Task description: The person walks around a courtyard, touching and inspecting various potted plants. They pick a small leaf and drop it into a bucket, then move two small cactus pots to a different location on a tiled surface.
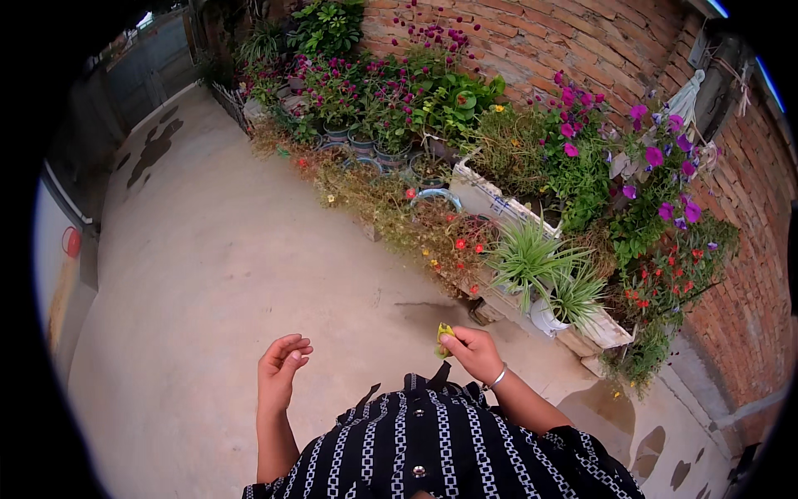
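Beyond the thin yellow-green scrap [442, 341] in your right hand [475, 352], the long white planter [486, 191] stands behind spiky green plants [529, 256] and before the red brick wall [573, 46].

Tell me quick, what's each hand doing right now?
Left hand: open, loosely curled, holding nothing visible.
Right hand: closed, holding a small yellow-green thing, maybe a leaf.

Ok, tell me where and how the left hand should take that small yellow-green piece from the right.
Probably by the free left edge of the yellow-green piece, with a light pinch from the left: the right hand grips its right side, the piece is small, and the empty-looking left hand is on that side.
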`<state>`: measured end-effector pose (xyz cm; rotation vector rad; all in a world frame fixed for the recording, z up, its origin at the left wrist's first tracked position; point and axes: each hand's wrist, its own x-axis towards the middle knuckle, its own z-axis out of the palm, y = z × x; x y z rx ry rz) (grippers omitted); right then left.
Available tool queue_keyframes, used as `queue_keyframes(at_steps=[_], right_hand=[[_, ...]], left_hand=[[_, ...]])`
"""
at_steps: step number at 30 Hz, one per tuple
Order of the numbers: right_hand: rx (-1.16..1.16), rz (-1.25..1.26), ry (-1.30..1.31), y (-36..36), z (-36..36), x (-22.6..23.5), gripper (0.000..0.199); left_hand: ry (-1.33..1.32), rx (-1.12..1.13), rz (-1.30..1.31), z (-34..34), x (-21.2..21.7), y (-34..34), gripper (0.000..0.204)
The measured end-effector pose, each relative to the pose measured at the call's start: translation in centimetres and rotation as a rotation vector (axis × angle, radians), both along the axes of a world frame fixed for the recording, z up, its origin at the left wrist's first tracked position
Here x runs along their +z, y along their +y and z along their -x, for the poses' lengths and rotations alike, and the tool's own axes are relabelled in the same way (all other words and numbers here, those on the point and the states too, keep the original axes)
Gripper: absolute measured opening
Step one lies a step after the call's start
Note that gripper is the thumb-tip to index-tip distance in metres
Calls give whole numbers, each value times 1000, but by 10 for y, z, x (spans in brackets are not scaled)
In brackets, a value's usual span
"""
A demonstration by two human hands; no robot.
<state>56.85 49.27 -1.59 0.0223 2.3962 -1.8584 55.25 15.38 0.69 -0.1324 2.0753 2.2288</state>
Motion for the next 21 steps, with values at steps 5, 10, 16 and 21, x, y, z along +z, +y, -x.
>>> queue_keyframes(at_steps=[5, 10, 16, 21], right_hand=[[216, -70, 17, -71, 109, -17, 25], [347, -71, 40, -146, 223, -23, 24], [427, 11, 84, -243, 406, -21, 24], [573, -40, 166, -341, 534, 17, 23]], left_hand=[[-117, 248, -36, 24, -32, -62, 25], [-175, 404, -45, 93, -55, -115, 25], [-62, 463, 56, 233, -3, -206, 26], [19, 646, 99, 320, 25, -274, 25]])
